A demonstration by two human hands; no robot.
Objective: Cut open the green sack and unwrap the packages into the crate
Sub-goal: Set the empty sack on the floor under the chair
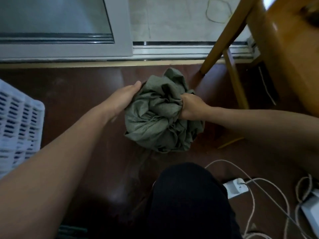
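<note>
The green sack (160, 116) sits bunched up on the dark brown floor in the middle of the view, its woven cloth crumpled into folds. My left hand (122, 99) lies against its left side with the thumb pointing along the top edge; the fingers are hidden behind the cloth. My right hand (191, 107) grips a handful of the sack's gathered cloth on the right side. A white slotted crate (19, 121) stands at the left edge. No packages show; the sack's contents are hidden.
A wooden chair (269, 54) stands at the right, one leg close behind the sack. A sliding door frame (69, 50) and track run along the back. White cables and a charger (236, 187) lie at the lower right. My dark-trousered knee (186, 195) is below the sack.
</note>
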